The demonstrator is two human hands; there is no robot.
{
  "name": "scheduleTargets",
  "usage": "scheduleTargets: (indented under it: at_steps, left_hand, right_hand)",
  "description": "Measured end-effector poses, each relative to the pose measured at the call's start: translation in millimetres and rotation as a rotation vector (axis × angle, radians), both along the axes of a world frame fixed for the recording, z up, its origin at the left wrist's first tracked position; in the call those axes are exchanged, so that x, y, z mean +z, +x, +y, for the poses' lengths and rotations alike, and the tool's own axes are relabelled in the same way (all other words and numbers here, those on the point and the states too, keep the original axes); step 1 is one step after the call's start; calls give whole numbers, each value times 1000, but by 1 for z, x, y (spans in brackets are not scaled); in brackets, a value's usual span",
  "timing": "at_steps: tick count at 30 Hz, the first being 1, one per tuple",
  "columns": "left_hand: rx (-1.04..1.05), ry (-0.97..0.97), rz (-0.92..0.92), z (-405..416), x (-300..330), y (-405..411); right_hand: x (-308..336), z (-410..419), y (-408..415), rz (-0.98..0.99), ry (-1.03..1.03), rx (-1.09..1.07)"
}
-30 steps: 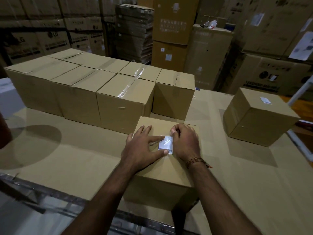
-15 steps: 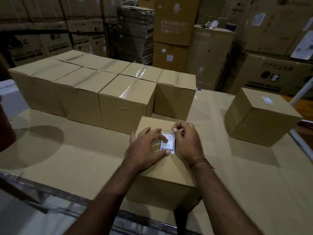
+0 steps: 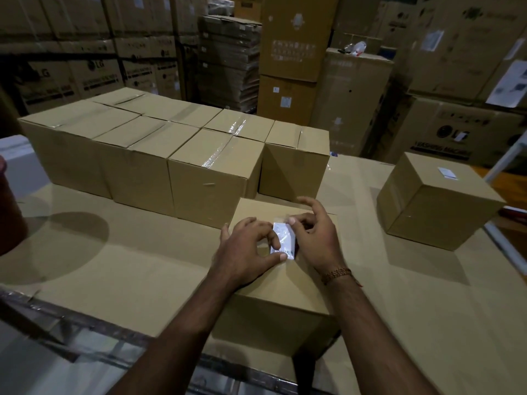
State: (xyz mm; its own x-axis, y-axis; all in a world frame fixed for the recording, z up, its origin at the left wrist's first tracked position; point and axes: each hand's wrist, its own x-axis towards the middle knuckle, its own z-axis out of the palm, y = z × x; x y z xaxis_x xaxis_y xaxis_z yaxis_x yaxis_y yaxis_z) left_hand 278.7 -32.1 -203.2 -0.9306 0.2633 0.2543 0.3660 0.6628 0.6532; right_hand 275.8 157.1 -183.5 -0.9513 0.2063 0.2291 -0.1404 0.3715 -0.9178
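A small white barcode label [image 3: 283,239] lies on top of a brown cardboard box [image 3: 273,283] at the near edge of the table. My left hand [image 3: 246,250] rests on the box top, its thumb and forefinger pinching the label's lower left edge. My right hand [image 3: 316,236] is beside the label on the right. One bent fingertip touches the label's top corner and the forefinger is lifted off the box. A bead bracelet sits on my right wrist.
Several taped cardboard boxes [image 3: 159,155] stand in a block behind and left of the near box. A single labelled box [image 3: 436,201] sits at the right. The table [image 3: 114,269] is covered in cardboard, with a metal rail [image 3: 71,323] at its front. Stacked warehouse cartons [image 3: 296,52] fill the background.
My right hand has loosened and its forefinger has lifted off the box. My left fingers have curled in toward the label's lower left edge. The box has stayed put.
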Motion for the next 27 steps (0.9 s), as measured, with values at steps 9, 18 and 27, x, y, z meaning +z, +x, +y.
scheduleTargets:
  at_steps: [9, 18, 27]
  left_hand:
    - [11, 47, 29, -1, -4, -2]
    - [20, 51, 74, 0, -6, -4]
    - [14, 145, 16, -7, -4, -6]
  right_hand:
    - [3, 12, 19, -178, 183, 13]
    - [5, 23, 13, -273, 257, 130]
    - [16, 27, 9, -350, 404, 209]
